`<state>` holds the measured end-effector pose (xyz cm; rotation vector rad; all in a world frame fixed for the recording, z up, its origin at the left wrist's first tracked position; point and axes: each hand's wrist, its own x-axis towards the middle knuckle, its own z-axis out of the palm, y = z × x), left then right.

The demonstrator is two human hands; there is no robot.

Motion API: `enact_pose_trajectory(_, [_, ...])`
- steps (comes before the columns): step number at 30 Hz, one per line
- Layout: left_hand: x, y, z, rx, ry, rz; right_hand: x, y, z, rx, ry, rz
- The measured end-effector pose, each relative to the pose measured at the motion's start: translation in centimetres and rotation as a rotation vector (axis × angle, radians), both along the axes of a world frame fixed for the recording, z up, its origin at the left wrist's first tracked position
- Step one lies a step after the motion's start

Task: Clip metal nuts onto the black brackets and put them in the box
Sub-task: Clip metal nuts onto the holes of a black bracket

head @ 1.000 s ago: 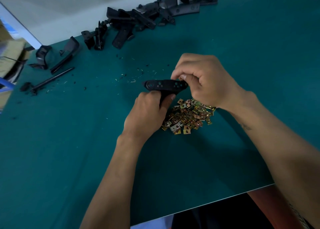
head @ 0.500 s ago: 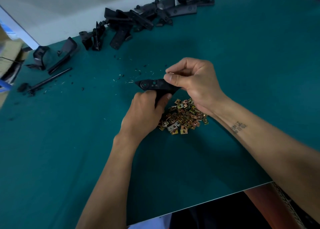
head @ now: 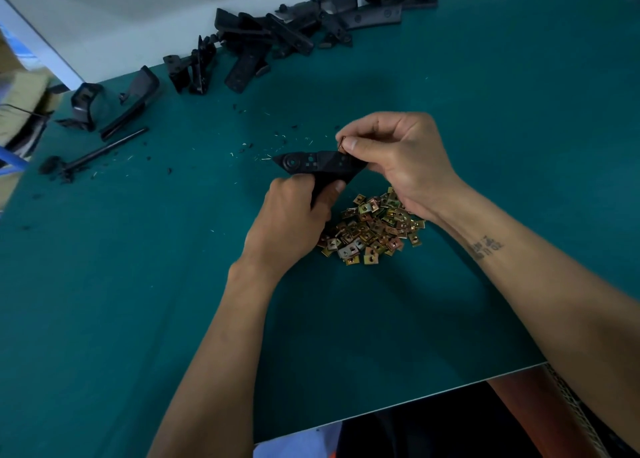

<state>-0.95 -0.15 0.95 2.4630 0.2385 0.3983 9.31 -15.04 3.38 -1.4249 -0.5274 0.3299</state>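
Just above the middle of the green tabletop (head: 485,146), we see the black bracket (head: 313,162) held clear of the surface, lying roughly level with its holed face turned up toward the camera, which we judge keeps the clip slots in plain sight. The left hand (head: 291,222) grips its lower leg, fingers and thumb curled round it, steadying the piece. The right hand (head: 394,159) pinches a small metal nut (head: 341,145) between thumb and forefinger at the bracket's right end, seemingly lining it up with the edge; whether it has begun to seat we cannot tell. Directly beneath both hands lies the heap of brass-coloured nuts (head: 372,230), close enough that the next one is a short reach away. Farther back, along the far edge, a row of loose brackets (head: 277,38) waits, apparently the unworked stock. Black crumbs and pale slivers are scattered between. A cardboard box (head: 20,90) sits off the left edge, only partly in view.
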Motion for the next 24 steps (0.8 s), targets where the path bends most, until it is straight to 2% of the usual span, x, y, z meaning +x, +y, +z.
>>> enact_pose_trajectory(13, [0.0,-0.31,0.1,0.017,0.022,-0.01,-0.01,0.3,-0.35,0.014,-0.085,-0.067])
enact_pose_trajectory(24, [0.1,-0.3,0.07,-0.01,0.015,-0.024,0.26,0.13,-0.26,0.098,0.075,-0.004])
